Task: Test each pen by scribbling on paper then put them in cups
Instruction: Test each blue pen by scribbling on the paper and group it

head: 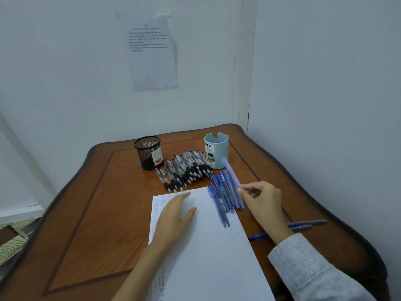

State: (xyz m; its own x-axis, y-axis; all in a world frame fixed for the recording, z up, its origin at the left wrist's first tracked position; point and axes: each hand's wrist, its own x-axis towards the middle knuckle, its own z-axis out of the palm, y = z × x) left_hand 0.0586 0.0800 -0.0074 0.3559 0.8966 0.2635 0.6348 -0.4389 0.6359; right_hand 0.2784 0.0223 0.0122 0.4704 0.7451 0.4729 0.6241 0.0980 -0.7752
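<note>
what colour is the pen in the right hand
Blue. The pen in the right hand shows best in the head view.

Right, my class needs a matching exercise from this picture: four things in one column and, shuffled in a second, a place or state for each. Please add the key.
Things
1. black mesh cup
2. pale blue cup
3. left hand
4. right hand

Places or states
A. pinches a blue pen
B. stands left of the black pens
C. lies flat on the paper
D. stands right of the black pens

Pairs: 1-B, 2-D, 3-C, 4-A
</note>
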